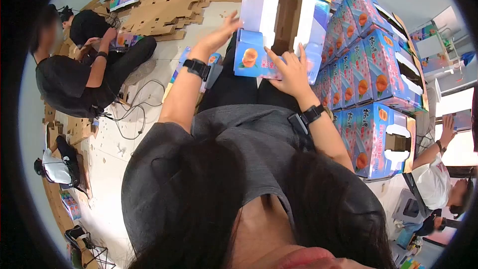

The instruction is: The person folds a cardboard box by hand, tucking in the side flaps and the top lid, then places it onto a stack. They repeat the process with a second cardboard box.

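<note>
A printed cardboard carton (pixel 249 45) with a peach picture on its blue panel stands in front of me, over my legs. Its long opening shows brown inside, with white-edged flaps along both sides. My left hand (pixel 219 35) is beside the carton's left wall, fingers stretched out and pointing away from me. On the near panel rests my right hand (pixel 291 72), fingers spread, with fingertips at the lower ends of the white edges. Both wrists carry a dark strap with a small device. Another printed cardboard piece (pixel 183 65) lies by my left forearm.
Stacked peach cartons (pixel 368 69) rise close on my right. Flattened brown cardboard (pixel 169 10) lies on the floor ahead left. Cables (pixel 142 104) run across the floor near a seated person (pixel 69 82) handling a carton. More people are at the far left and right.
</note>
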`<action>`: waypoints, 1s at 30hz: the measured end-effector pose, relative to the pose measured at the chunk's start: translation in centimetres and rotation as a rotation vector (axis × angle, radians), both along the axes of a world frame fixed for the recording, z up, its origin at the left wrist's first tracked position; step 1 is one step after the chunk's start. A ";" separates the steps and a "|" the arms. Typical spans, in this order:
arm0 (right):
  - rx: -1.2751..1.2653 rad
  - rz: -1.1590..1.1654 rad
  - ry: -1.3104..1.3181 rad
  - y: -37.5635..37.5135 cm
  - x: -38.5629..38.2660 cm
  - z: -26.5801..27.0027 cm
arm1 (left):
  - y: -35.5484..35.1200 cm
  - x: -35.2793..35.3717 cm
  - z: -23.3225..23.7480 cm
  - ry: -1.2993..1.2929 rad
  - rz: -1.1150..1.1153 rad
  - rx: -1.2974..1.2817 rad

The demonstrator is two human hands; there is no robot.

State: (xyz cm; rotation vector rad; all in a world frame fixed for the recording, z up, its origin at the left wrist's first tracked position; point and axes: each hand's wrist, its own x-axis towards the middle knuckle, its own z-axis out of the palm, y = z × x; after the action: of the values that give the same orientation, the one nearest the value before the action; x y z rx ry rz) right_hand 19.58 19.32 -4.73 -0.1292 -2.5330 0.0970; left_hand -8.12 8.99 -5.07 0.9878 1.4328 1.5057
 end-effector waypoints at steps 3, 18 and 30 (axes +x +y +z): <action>0.010 -0.004 0.018 1.0 -1.6 -0.5 | -1.7 2.6 -1.5 0.126 -0.042 -0.080; 0.155 -0.177 0.232 0.1 1.7 2.3 | -6.4 0.0 -6.5 -0.304 0.273 0.013; 0.504 -0.586 0.427 -4.3 15.3 18.6 | -7.8 0.0 -5.5 -0.295 0.213 -0.005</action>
State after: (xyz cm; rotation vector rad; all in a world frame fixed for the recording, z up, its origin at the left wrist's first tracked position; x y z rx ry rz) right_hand 34.85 14.99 13.87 -0.5690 -1.9338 -0.6656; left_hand -8.09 1.23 -10.55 0.5927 1.3572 1.7199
